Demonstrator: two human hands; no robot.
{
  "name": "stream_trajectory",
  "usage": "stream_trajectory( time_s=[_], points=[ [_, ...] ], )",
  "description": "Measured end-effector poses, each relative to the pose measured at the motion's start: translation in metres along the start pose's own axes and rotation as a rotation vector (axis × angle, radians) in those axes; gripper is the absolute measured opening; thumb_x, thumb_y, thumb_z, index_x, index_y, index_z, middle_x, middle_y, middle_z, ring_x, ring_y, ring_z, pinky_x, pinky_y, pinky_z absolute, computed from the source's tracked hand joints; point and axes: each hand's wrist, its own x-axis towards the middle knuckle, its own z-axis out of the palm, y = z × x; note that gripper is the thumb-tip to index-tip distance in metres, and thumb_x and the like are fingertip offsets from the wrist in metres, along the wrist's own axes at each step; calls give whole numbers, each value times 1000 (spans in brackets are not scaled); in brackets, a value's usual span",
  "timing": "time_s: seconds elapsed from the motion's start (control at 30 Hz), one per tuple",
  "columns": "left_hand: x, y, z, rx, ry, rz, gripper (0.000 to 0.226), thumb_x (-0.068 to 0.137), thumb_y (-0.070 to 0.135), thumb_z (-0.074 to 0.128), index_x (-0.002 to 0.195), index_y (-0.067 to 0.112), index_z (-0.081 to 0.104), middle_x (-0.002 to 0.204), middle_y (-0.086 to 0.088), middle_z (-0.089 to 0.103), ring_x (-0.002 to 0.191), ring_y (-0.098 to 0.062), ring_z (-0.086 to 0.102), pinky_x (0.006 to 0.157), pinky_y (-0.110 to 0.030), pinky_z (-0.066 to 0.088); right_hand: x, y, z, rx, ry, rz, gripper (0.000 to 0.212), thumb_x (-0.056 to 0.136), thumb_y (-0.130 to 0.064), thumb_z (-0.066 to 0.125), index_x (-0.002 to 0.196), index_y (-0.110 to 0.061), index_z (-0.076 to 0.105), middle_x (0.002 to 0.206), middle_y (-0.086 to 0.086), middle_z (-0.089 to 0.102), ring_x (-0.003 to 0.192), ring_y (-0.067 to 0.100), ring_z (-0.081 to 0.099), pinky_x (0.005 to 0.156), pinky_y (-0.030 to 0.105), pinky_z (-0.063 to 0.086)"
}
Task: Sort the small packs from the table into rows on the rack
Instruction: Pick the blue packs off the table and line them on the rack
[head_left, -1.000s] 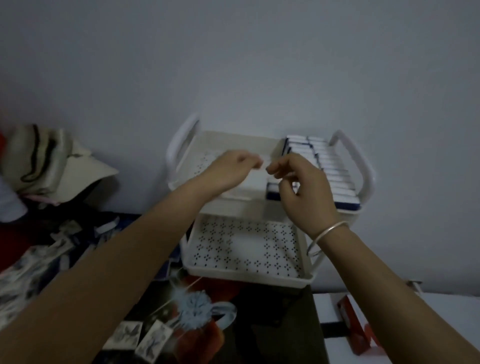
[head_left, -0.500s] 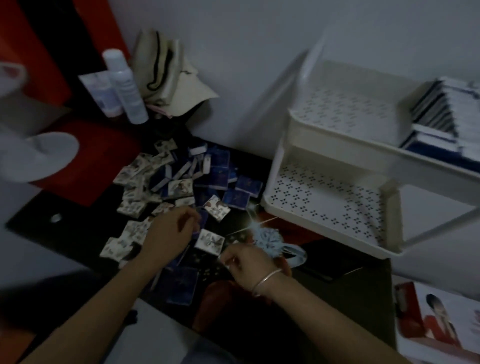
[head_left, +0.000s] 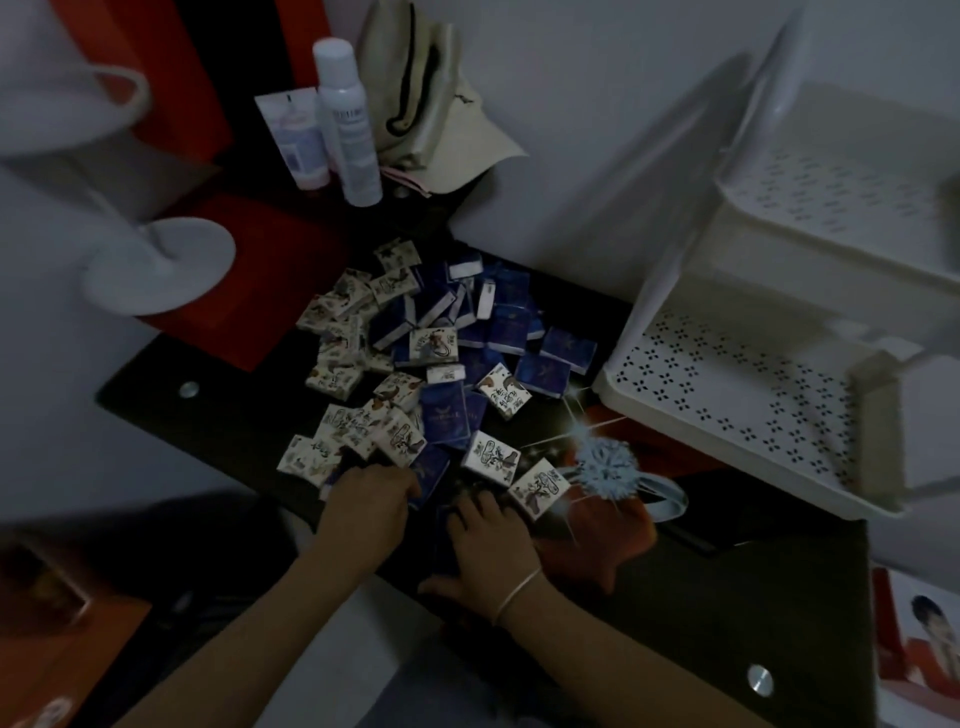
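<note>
The left hand (head_left: 370, 498) sits knuckles-up at the near edge of the heap, fingers curled down among the packs. Whether they actually pinch one is hidden beneath the hand, so I cannot tell. The right hand (head_left: 488, 538), with a thin bracelet (head_left: 519, 587) at the wrist, lies flat just beside it with fingers straight and thumb spread, resting on what looks like a dark pack on the counter (head_left: 208, 415).

Beyond the fingertips the pile of small packs (head_left: 426, 364) spreads across the dark glass. White printed packs (head_left: 491, 457) lie mostly on the near and left side, and dark blue packs (head_left: 444, 415) mostly in the middle and toward the wall, many overlapping or tipped on edge.

They look light, flat and boxy, probably wrapped in smooth film (the dim light makes the surface hard to judge). They should therefore slide easily over each other and over the glass, and may give slightly under a squeeze. The surest hold is likely thumb against fingers across the two long narrow edges. Several of one colour could be squared into a short stack first, since a loose handful could fan out and slip.

To the right, well apart from the hands, stands the white two-tier rack (head_left: 727, 395), its perforated trays facing the pile. At the far end of the counter are a spray bottle (head_left: 348, 119), a tube (head_left: 296, 135) and a cap (head_left: 436, 104).
</note>
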Motion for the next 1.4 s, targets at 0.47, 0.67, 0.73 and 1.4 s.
stream_trajectory(
  time_s=[0.47, 0.67, 0.73, 1.4],
  points=[
    [46, 39, 23, 226, -82, -113, 7, 85, 16, 65, 91, 12, 67, 93, -6, 66, 84, -21, 63, 63, -28, 44, -32, 51, 10, 117, 168, 328, 42, 61, -37, 65, 98, -19, 61, 115, 8, 59, 103, 28, 57, 70, 37, 53],
    [42, 53, 30, 72, -145, -124, 47, 90, 42, 58, 132, 23, 48, 127, -9, 47, 116, -25, 48, 82, -33, 48, -45, 63, 11, 170, 171, 558, 52, 60, -47, 78, 98, -18, 59, 93, 4, 60, 84, 24, 60, 61, 36, 52],
    [40, 59, 31, 25, -152, -164, 54, 88, 42, 61, 135, 23, 43, 129, -11, 45, 114, -26, 49, 82, -34, 49, -49, 64, 12, 166, 156, 561, 58, 63, -52, 76, 105, -17, 59, 95, 4, 62, 87, 25, 60, 63, 37, 51],
    [61, 110, -40, -1058, -126, -366, 32, 83, 12, 73, 111, 16, 57, 111, -6, 63, 93, -23, 66, 70, -37, 60, -75, 132, -113, 713, 606, 465, 32, 77, -18, 75, 105, -11, 64, 99, 6, 57, 90, 19, 56, 80, 29, 47]
  ],
)
